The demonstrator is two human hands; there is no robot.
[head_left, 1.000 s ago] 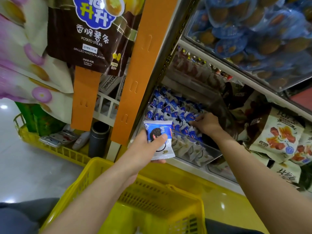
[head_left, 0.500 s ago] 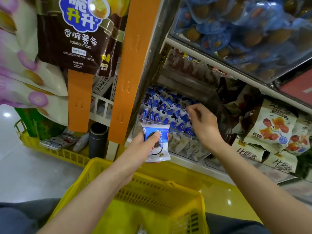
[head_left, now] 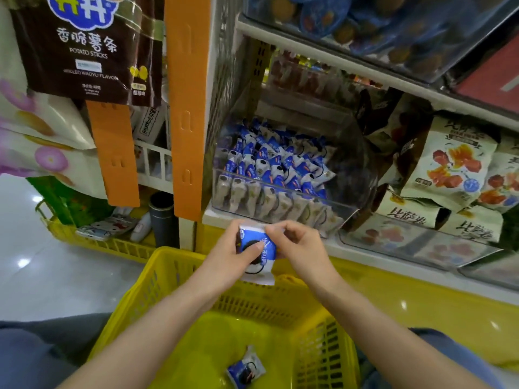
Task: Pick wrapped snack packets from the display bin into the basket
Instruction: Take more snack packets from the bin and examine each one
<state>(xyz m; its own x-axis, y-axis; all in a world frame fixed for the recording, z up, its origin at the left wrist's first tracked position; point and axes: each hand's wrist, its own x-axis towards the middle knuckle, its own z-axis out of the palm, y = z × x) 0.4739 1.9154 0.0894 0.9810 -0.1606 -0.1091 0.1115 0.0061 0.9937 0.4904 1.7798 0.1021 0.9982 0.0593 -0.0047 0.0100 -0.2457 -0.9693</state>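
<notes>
Leaving display bin [head_left: 284,194], right hand [head_left: 301,246] joins left hand [head_left: 226,258] on packet [head_left: 260,251]

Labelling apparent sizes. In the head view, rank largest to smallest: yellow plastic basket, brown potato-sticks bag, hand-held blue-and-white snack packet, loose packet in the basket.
1. yellow plastic basket
2. brown potato-sticks bag (cropped)
3. hand-held blue-and-white snack packet and loose packet in the basket: alike; distances differ, so unranked.

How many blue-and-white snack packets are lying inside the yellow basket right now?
1: a loose packet lies on the basket floor, nearer the person. A held packet is above the far rim, gripped by the left hand and right hand, not in yet. The arms may hide more.
</notes>
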